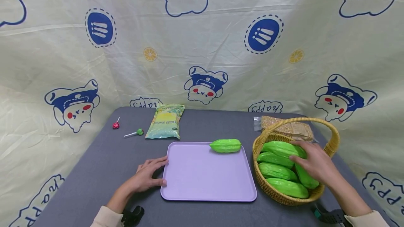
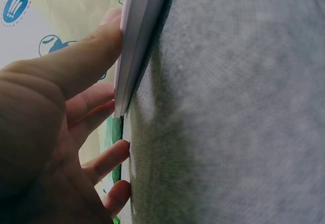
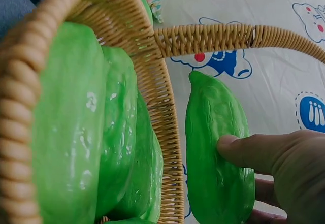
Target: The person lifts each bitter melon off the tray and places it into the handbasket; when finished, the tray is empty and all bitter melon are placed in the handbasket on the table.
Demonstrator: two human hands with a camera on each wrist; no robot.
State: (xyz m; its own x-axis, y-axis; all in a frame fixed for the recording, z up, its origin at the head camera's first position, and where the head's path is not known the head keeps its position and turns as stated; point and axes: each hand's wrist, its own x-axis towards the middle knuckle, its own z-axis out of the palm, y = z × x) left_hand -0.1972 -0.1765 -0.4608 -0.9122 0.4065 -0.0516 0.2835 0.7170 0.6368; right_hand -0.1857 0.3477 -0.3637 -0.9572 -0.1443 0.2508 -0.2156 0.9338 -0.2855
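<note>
In the head view a lilac tray [image 1: 208, 174] lies on the table, and a green ridged gourd [image 1: 225, 145] rests at its far right corner. My left hand [image 1: 148, 176] touches the tray's left edge, thumb and fingers spread; the left wrist view shows the thumb against the rim [image 2: 133, 46]. On the right, a wicker basket [image 1: 257, 176] holds several more green gourds [image 1: 285, 187]. Above it my right hand [image 1: 315, 160] grips one gourd [image 3: 216, 148] between thumb and fingers. The right wrist view shows this gourd beyond the basket's rim, apart from the others.
A green-yellow snack bag [image 1: 165, 122] lies behind the tray. Two lollipops, one red [image 1: 116, 125] and one green [image 1: 139, 132], are at the far left. Behind the basket lies a clear pack of brown food [image 1: 287, 127]. The basket's handle [image 1: 303, 119] arches upward. A printed curtain [image 1: 221, 52] hangs behind the table.
</note>
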